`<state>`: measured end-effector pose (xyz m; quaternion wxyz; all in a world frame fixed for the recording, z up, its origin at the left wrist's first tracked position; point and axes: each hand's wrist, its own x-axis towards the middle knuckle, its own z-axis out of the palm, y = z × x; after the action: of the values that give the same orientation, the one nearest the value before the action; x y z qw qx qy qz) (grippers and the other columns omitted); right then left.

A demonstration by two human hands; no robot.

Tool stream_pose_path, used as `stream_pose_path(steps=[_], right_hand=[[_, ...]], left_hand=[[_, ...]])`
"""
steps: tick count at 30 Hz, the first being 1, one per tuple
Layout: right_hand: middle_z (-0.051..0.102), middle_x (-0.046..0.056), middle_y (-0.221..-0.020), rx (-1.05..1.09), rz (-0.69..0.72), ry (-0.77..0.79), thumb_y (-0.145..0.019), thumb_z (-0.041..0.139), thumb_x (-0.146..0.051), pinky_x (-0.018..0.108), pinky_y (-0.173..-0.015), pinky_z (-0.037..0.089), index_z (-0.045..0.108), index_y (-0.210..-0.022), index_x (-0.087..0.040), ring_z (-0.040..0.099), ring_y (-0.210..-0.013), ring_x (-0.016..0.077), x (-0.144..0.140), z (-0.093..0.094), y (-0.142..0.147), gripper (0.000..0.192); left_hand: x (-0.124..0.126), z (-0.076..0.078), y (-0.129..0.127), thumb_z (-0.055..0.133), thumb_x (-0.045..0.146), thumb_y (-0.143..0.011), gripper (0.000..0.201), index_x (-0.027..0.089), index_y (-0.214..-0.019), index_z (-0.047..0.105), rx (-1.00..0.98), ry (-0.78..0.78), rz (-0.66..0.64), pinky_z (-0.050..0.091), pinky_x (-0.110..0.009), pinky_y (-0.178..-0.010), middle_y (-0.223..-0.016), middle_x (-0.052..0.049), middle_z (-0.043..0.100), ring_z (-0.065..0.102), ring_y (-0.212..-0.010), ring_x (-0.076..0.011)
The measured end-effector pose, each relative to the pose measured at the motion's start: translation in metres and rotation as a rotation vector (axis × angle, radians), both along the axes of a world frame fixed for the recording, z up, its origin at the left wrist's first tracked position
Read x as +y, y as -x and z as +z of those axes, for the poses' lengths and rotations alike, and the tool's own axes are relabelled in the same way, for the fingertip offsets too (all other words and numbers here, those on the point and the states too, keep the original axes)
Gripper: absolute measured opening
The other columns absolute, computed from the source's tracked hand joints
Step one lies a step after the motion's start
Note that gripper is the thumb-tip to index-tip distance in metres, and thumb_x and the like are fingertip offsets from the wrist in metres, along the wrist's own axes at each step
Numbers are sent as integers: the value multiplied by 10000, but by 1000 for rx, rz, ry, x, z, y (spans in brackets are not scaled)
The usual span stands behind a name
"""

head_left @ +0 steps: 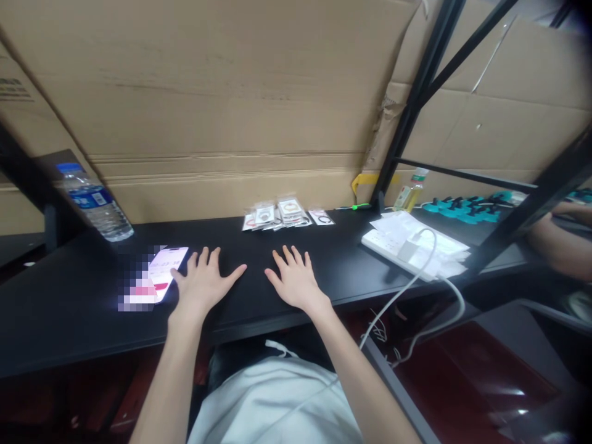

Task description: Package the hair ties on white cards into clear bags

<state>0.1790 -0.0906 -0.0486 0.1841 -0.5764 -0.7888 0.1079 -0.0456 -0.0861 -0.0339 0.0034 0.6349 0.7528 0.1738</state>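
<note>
My left hand [203, 280] lies on the black table [250, 311] with its fingers spread and nothing in it. Just left of it is a phone [169, 268] with a lit screen, partly blurred out; my little finger reaches its edge. Palm down, my right hand [296, 277] rests on the same surface, fingers apart and holding nothing. Beyond both hands, near the cardboard backing, sits a small pile of clear packets [277, 214] with ring-shaped items inside. One more packet [320, 217] lies beside the pile on its right.
A water bottle [95, 200] stands at the left. Right of my hands are a white power strip [393, 251], papers [411, 228] and a looping white cable [402, 293]. Black frame posts [411, 105] rise there. Past them are a yellowish bottle [411, 190], teal-and-black items [462, 209] and another person's arm [555, 240].
</note>
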Motion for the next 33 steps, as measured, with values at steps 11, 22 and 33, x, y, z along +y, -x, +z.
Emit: stream_pose_path(steps=[11,22,33], right_hand=[[283,181,-1734,22,3,4,-1089,331,-576,619,-1298,39,406,-1648,-144,128,-1646,368,-1,0,0,710],[286,168,-1736,-7,-3,-6,-1090,318,-586,617,-1300,48,394,-1655,-156,138,-1645,365,0,-1,0,714],[295,175,-1731,4,3,-11,-1091,316,-588,619,-1300,55,400,-1651,-148,145,-1643,368,-1,0,0,717]], left_hand=[[-1,-9,-14,399,649,-991,771,152,-1571,507,80,12,-71,136,-769,-1215,-1680,-243,371,272,-1586,-449],[12,-3,-26,482,684,-945,802,135,-1526,545,32,20,-71,152,-789,-1198,-1683,-288,334,210,-1597,-486],[8,-3,-22,495,697,-947,780,135,-1483,577,67,-31,-93,157,-770,-1210,-1671,-275,367,250,-1585,-470]])
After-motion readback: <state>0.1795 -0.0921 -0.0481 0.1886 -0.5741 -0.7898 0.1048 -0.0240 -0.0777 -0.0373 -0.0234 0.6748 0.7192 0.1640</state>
